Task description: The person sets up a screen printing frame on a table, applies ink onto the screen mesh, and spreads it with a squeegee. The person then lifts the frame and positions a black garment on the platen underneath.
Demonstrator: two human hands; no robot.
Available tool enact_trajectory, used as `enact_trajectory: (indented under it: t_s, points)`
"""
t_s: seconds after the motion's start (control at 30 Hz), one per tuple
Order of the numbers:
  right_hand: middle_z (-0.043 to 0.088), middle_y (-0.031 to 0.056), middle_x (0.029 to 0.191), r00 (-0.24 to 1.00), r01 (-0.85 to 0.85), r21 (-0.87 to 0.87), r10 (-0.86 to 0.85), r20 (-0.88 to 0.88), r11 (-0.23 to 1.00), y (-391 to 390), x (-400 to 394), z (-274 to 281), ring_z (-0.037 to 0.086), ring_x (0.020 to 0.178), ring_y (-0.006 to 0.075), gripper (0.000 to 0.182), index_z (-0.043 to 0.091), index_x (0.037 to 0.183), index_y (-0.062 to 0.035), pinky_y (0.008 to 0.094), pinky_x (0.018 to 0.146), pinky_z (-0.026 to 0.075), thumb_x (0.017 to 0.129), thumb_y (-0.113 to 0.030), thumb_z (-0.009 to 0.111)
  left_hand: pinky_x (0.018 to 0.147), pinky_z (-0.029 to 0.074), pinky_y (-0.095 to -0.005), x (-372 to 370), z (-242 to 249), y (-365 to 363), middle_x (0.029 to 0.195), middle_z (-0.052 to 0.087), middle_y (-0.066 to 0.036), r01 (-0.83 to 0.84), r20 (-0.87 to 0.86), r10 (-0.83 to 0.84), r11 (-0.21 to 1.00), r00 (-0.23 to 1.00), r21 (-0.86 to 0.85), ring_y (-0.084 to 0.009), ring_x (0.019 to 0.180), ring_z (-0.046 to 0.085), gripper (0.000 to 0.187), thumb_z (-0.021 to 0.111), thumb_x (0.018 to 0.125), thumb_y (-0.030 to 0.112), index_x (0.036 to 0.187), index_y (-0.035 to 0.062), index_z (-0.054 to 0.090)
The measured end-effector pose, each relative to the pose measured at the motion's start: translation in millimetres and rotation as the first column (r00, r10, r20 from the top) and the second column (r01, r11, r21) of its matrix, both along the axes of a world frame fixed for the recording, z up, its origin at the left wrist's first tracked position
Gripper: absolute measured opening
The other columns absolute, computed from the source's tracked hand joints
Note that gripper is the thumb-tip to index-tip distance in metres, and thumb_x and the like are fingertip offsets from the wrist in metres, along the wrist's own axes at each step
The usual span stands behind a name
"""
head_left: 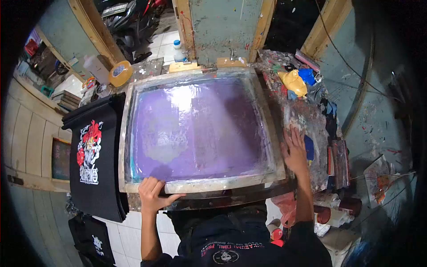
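Observation:
A large framed screen (200,129) with a purple mesh lies on the workbench, its pale frame clamped at the far side by two hinge blocks. My left hand (153,193) rests at the near left edge of the frame, fingers curled over the rim and thumb pointing right. On the other side, my right hand (295,151) lies flat with fingers spread on the stained bench, just beyond the frame's right edge, holding nothing. Black printed fabric pieces (95,155) hang in a stack left of the frame.
A tape roll (120,73) and a bottle (179,51) stand behind the frame. Yellow and blue crumpled items (294,82) lie at the back right. Containers (331,213) sit low at the right. A cable hangs along the right wall.

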State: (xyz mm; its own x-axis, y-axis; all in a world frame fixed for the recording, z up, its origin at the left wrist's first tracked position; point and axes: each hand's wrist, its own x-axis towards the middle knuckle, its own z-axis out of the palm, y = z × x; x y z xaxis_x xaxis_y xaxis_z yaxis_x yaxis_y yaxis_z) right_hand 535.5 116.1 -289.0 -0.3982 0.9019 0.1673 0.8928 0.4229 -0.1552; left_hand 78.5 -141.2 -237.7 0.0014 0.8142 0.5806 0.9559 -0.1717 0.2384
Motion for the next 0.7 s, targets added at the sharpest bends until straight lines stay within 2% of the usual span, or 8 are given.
enact_trajectory:
  t_s: [0.13, 0.23, 0.53, 0.63, 0.7]
  points:
    - [0.027, 0.0109, 0.172, 0.999, 0.054, 0.033, -0.054, 0.006, 0.998, -5, -10, 1, 0.024, 0.158, 0.0351, 0.057, 0.042, 0.161, -0.0188, 0.0527, 0.13, 0.013, 0.108, -0.037, 0.05, 0.057, 0.037, -0.0356, -3, -17, 2, 0.067, 0.049, -0.004, 0.02, 0.015, -0.021, 1.0, 1.0, 0.015, -0.0221, 0.06, 0.048, 0.062, 0.1, 0.054, 0.05, 0.07, 0.0063, 0.06]
    - [0.03, 0.0151, 0.17, 0.998, 0.057, 0.023, -0.058, 0.01, 0.998, -6, -14, 6, 0.024, 0.158, 0.0365, 0.056, 0.042, 0.161, -0.0171, 0.0518, 0.13, 0.012, 0.108, -0.033, 0.05, 0.057, 0.037, -0.0354, -5, -21, 0, 0.067, 0.048, -0.004, 0.016, 0.009, -0.016, 1.0, 1.0, 0.001, -0.0222, 0.06, 0.047, 0.062, 0.1, 0.054, 0.05, 0.07, 0.0062, 0.059]
    - [0.03, 0.0163, 0.17, 0.999, 0.034, -0.019, -0.034, -0.002, 0.999, -4, -13, 9, 0.024, 0.158, 0.0385, 0.057, 0.044, 0.16, -0.0152, 0.0542, 0.129, 0.014, 0.108, -0.038, 0.049, 0.058, 0.037, -0.0357, -7, -25, -1, 0.066, 0.046, -0.003, 0.022, 0.022, -0.021, 0.999, 1.0, -0.026, -0.022, 0.061, 0.046, 0.062, 0.099, 0.057, 0.05, 0.07, 0.0058, 0.058]
    - [0.037, 0.0166, 0.167, 0.999, 0.047, -0.024, -0.047, 0.006, 0.999, -3, -14, 14, 0.029, 0.156, 0.0382, 0.055, 0.05, 0.156, -0.013, 0.0529, 0.129, 0.017, 0.107, -0.036, 0.052, 0.06, 0.038, -0.0366, -7, -23, 0, 0.068, 0.046, -0.004, 0.006, 0.045, -0.003, 0.998, 0.999, -0.062, -0.0233, 0.063, 0.048, 0.061, 0.098, 0.058, 0.05, 0.07, 0.0063, 0.057]
    - [0.043, 0.017, 0.163, 0.989, 0.045, 0.03, -0.04, -0.139, 0.999, 12, -20, 21, 0.033, 0.154, 0.0382, 0.052, 0.054, 0.152, -0.0106, 0.0516, 0.128, 0.02, 0.105, -0.034, 0.055, 0.061, 0.039, -0.0375, -7, -23, 2, 0.069, 0.046, -0.005, -0.006, 0.057, 0.011, 0.996, 0.998, -0.094, -0.0246, 0.065, 0.049, 0.061, 0.097, 0.058, 0.05, 0.07, 0.0067, 0.056]
